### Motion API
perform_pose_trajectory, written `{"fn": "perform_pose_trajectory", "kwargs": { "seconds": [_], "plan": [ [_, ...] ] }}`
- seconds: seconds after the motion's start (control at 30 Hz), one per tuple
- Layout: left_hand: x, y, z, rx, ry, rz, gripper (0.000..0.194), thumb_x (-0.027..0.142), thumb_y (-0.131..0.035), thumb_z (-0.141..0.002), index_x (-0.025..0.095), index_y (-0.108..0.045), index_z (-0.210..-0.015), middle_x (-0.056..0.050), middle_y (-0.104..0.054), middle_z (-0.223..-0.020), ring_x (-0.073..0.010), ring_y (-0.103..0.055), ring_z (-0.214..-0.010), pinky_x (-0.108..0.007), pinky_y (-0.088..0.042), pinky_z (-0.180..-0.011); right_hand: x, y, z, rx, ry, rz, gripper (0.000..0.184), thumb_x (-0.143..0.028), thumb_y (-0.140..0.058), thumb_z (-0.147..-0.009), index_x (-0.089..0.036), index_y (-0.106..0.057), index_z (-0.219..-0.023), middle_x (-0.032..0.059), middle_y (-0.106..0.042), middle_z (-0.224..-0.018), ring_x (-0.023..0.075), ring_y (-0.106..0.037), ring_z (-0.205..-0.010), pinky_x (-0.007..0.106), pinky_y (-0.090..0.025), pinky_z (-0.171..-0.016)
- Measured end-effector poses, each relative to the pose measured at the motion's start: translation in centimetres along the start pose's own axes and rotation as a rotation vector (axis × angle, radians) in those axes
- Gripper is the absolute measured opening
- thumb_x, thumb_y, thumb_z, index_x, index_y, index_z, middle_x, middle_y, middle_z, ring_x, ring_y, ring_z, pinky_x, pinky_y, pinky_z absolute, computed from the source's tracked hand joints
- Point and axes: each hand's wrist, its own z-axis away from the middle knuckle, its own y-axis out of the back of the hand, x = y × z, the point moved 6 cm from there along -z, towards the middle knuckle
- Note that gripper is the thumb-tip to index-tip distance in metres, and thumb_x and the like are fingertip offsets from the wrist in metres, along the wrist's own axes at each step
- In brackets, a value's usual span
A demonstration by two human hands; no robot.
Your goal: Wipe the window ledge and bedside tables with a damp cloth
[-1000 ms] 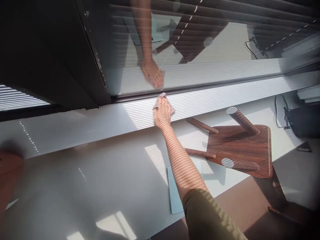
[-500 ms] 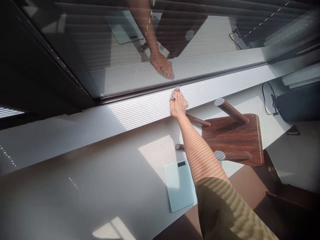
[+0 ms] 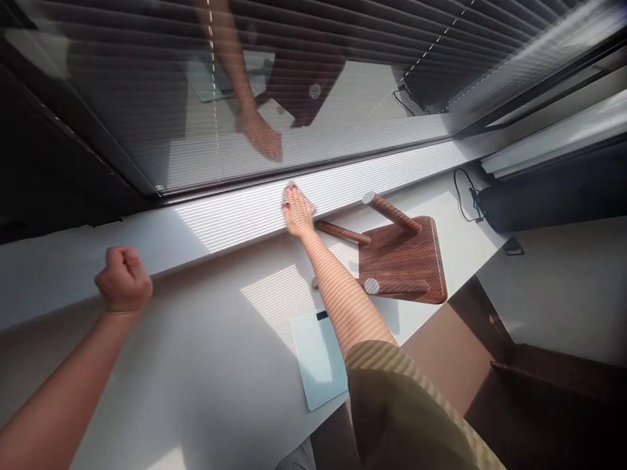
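Observation:
My right hand (image 3: 296, 212) lies on the white window sill (image 3: 372, 178), pressing a small crumpled cloth (image 3: 309, 198) against it. Little of the cloth shows around the fingers. Over the left part of the sill, my left hand (image 3: 125, 279) is closed in a fist, and nothing shows in it. I cannot tell whether the fist touches the sill. The dark window glass (image 3: 171, 143) behind the sill mirrors my right arm.
An upturned wooden stool (image 3: 401, 254) rests on the white surface just right of my right forearm, legs up. A pale glass scale (image 3: 318, 365) lies partly under that arm. A black cable (image 3: 463, 196) and a dark bulky object (image 3: 553, 189) are at the right.
My left fist has come into view at the left. The view has shifted rightward, so the stool and scale appear farther left. My right hand still holds the cloth on the sill.

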Motion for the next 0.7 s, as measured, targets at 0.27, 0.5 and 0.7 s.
{"fn": "perform_pose_trajectory", "kwargs": {
  "seconds": [0.27,0.5,0.7],
  "plan": [
    [3.8,-4.9,-0.9,0.017,0.071,-0.382,0.054,0.036,-0.017,-0.094,0.006,-0.057,-0.114,-0.021,-0.065,-0.083,-0.0365,-0.065,-0.082,-0.04,-0.04,-0.064,-3.9,-2.4,1.1,0.021,0.097,0.0,0.06,-0.028,-0.042,-0.098,-0.006,-0.028,-0.152,0.0147,-0.023,-0.16,0.0249,-0.018,-0.15,0.039,-0.009,-0.124],
    [3.4,-4.7,-0.7,0.011,0.065,-0.439,0.069,0.045,-0.008,-0.094,0.003,-0.055,-0.12,-0.024,-0.065,-0.089,-0.0419,-0.064,-0.088,-0.046,-0.044,-0.07,-4.4,-3.3,-0.3,-0.039,0.32,0.059,0.057,-0.033,-0.034,-0.1,-0.01,-0.03,-0.152,0.0107,-0.027,-0.16,0.0207,-0.02,-0.15,0.037,-0.01,-0.124],
    [3.8,-4.7,-0.9,-0.01,0.061,-0.481,0.066,0.042,-0.01,-0.094,0.002,-0.055,-0.119,-0.024,-0.065,-0.089,-0.0398,-0.065,-0.087,-0.043,-0.043,-0.068,9.5,2.4,-7.0,0.256,-0.277,-0.214,0.06,-0.023,-0.04,-0.094,-0.001,-0.032,-0.149,0.0207,-0.024,-0.159,0.0251,-0.015,-0.15,0.045,-0.005,-0.123]
  ]
}}
